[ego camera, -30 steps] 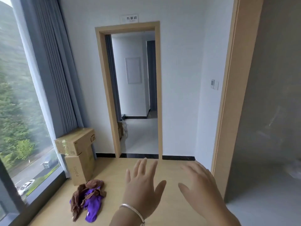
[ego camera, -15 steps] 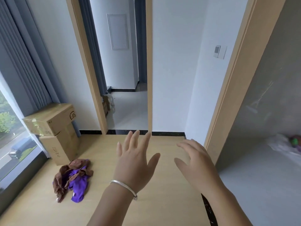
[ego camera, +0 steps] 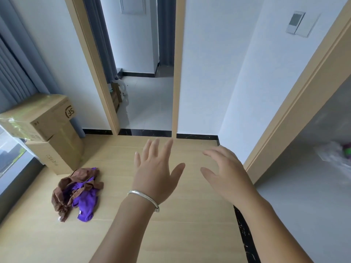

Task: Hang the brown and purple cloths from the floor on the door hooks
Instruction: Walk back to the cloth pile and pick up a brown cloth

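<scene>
My left hand (ego camera: 155,173) and right hand (ego camera: 226,173) hung spread, fingers (ego camera: 152,149) straight, holding nothing. The brown cloth (ego camera: 64,188) and purple cloth (ego camera: 85,198) lay tangled on the floor (ego camera: 190,224) near its window edge, left of my fingers.

Floor: pale wood-look boards (ego camera: 190,224), black marble-pattern skirting (ego camera: 197,136) along the wall foot
Walls: white (ego camera: 218,73); grey-and-white wall switch plate (ego camera: 297,23) at upper right
Doorway: light wood frame (ego camera: 175,73), opening onto a room with grey tile floor (ego camera: 150,107)
Window: at left, grey pleated curtain (ego camera: 17,73) beside it, daylight coming in
Boxes: two stacked cardboard cartons (ego camera: 47,130) under the curtain, touching
Right: second wood door frame (ego camera: 296,103), grey floor beyond
</scene>
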Demonstrator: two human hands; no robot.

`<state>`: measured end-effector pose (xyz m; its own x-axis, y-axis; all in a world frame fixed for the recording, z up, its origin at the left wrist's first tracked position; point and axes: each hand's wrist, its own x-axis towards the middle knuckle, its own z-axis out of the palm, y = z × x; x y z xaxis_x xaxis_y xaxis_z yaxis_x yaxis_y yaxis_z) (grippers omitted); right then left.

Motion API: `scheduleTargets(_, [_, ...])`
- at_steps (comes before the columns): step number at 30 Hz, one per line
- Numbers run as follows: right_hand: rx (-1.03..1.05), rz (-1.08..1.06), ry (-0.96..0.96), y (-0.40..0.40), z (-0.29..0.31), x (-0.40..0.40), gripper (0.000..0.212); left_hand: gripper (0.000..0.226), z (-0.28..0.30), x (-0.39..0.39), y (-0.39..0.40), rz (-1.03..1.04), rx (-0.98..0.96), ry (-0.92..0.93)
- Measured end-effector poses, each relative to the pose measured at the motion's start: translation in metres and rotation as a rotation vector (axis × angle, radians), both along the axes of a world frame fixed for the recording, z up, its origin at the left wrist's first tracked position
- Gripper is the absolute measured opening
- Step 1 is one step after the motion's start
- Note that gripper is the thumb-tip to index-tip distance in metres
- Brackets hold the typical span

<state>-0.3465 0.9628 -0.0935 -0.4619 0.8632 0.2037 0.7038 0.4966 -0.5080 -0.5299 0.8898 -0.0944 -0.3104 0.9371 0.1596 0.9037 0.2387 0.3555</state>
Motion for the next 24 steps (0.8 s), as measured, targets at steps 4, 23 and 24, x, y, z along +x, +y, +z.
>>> scheduleTargets(4, [-0.040, 0.023, -0.010, 0.042, -0.012, -0.010, 0.044, 0.070, -0.010, -0.008, 0.037, 0.004, -0.051, -0.016])
scheduleTargets(23, [-0.148, 0.176, 0.058, 0.336, -0.040, -0.002, 0.042, 0.072, -0.007, -0.002, 0.289, 0.173, -0.135, 0.045])
scheduleTargets(24, [-0.148, 0.182, 0.055, 0.344, -0.041, -0.003, 0.042, 0.072, -0.008, -0.003, 0.297, 0.173, -0.141, 0.045])
